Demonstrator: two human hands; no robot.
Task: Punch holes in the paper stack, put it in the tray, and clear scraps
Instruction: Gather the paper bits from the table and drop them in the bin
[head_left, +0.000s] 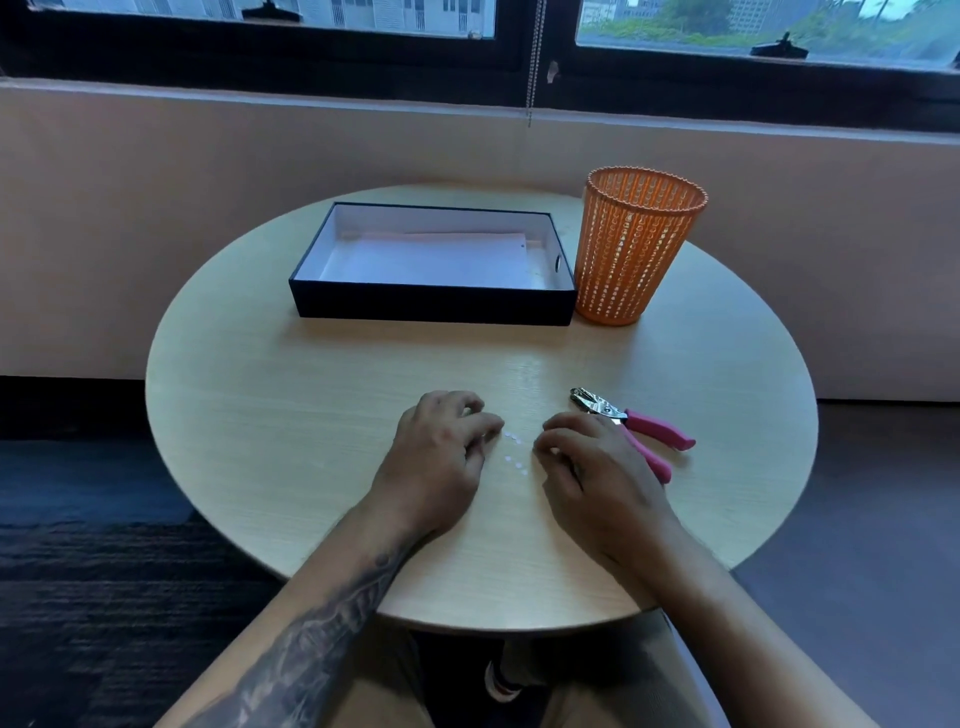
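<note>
We see a round wooden table (291, 415) carrying a dark tray (434, 304), its long axis running left to right, with the punched paper stack (431, 260) lying flat inside along the same axis. An orange mesh bin (636, 249) stands just beside the tray's right end. Our left hand (441, 457) and right hand (597, 467) rest on the table, fingers curled and holding nothing, flanking small white scraps (513, 451). The pink-handled hole punch (631, 428) lies just beyond the right hand, metal head pointing up-left.
</note>
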